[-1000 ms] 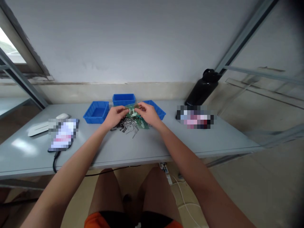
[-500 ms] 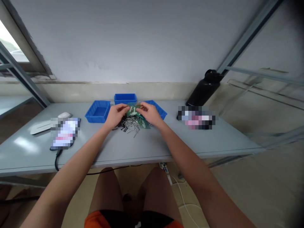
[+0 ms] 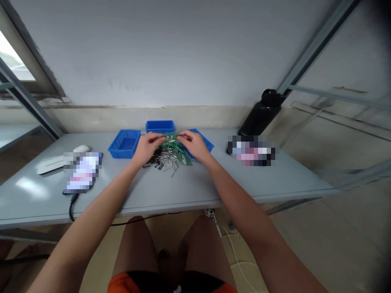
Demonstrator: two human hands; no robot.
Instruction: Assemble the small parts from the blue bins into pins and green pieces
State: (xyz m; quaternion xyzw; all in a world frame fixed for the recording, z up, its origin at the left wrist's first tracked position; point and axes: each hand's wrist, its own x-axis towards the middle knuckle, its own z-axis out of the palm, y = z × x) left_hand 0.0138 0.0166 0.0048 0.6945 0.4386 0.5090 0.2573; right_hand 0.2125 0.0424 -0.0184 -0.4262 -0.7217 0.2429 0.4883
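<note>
A green see-through plastic bag [image 3: 171, 138] with small white pieces in it is stretched between my hands. My left hand [image 3: 148, 149] pinches its left side, and my right hand [image 3: 195, 145] pinches its right side. Right below lies a heap of screws [image 3: 167, 156], some silvery and some black, on the table. More green plastic spreads over the heap's right side. Around my hands stand three blue bins: the left bin [image 3: 124, 143], the back bin [image 3: 160, 125] and the right bin [image 3: 203, 140], which my right hand partly hides.
The grey table [image 3: 177, 191] meets a wall at the back. At left lie a phone [image 3: 83, 173] with a cable, and a white mouse [image 3: 81, 149]. A black bottle [image 3: 262, 114] stands at right behind a blurred-out item [image 3: 252, 151].
The bag between my fingers has shifted, and its white pieces lie differently. Both hands keep their pinch in nearly the same place. The view has moved very slightly.
</note>
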